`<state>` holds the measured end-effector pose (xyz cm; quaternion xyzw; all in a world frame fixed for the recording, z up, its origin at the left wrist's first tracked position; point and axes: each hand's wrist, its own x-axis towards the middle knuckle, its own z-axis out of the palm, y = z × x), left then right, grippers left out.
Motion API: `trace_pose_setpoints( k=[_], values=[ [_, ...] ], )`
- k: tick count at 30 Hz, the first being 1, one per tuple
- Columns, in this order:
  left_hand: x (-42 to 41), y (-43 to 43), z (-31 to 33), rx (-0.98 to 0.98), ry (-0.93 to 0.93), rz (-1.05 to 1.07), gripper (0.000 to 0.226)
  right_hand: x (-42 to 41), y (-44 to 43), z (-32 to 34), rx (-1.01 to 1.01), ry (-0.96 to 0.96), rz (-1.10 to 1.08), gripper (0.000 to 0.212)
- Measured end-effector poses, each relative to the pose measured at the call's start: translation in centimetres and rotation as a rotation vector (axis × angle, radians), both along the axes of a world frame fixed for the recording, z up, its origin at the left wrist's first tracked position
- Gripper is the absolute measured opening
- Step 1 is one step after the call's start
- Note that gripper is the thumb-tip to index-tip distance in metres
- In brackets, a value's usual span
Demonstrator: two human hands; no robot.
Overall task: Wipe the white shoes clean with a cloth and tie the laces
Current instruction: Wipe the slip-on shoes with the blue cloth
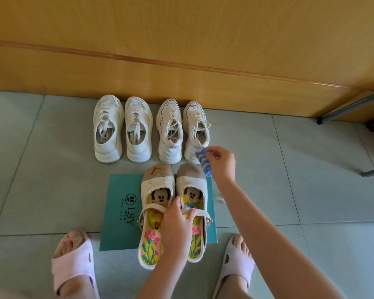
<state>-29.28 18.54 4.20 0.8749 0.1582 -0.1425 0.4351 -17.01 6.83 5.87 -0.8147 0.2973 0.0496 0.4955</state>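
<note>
A wide wooden panel [181, 39] stood at the back, and under it lay the grey tiled floor [289, 169]. On the floor a green paper bag [121, 212] lay flat between the person's two feet in pink slippers [73, 266]. Two pairs of white sneakers [138, 130] stood in one row, with the toes against the panel and the heels toward the person. A pair of strap shoes [158, 184] with picture insoles stood on the bag, and the left one had brown stains on its toe. The left hand [177, 221] held this pair together where the two shoes met, with the thumb on the side of the left shoe and the fingers curled over the strap of the right one. The right hand [221, 164] was near the heel of the right sneaker [195, 130], and its grip pinched a small blue and white cloth [204, 164]. The laces [197, 119] of that sneaker lay loose and untied. The sneakers were probably light, with a soft upper and a thick, stiff sole, so the heel or the sole edge seemed the best place to hold one during wiping. The laces looked thin and limp, and probably need both hands.
</note>
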Motion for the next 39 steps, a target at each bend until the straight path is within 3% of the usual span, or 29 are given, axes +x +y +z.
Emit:
trace_pose_setpoints(
  k=[3,7,13,19,29,37,39],
  values=[
    [0.0,0.0,-0.1,0.003,0.002,-0.002,0.058,1.6,1.2,-1.5,-0.263,0.029,0.064,0.02],
    [0.0,0.1,-0.3,0.001,0.001,0.005,0.061,2.0,3.8,-3.7,-0.395,0.117,0.28,0.021],
    [0.0,0.0,-0.7,0.02,-0.012,0.003,0.058,1.5,4.5,-2.9,-0.371,0.015,0.568,0.019],
    [0.1,0.0,-0.8,0.019,-0.028,0.01,0.054,1.3,2.5,-1.8,-0.281,0.045,0.776,0.017],
    [0.0,0.1,-1.0,0.02,0.014,-0.007,0.051,-3.7,-1.5,-2.0,-0.164,0.039,0.644,0.017],
    [-0.1,0.2,-0.8,0.008,0.004,-0.02,0.056,-3.7,-5.2,-1.3,-0.156,0.226,0.742,0.015],
    [-0.1,0.2,-0.7,0.006,0.003,-0.019,0.058,-3.2,-5.8,-0.9,-0.098,0.195,0.668,0.015]
  ],
)
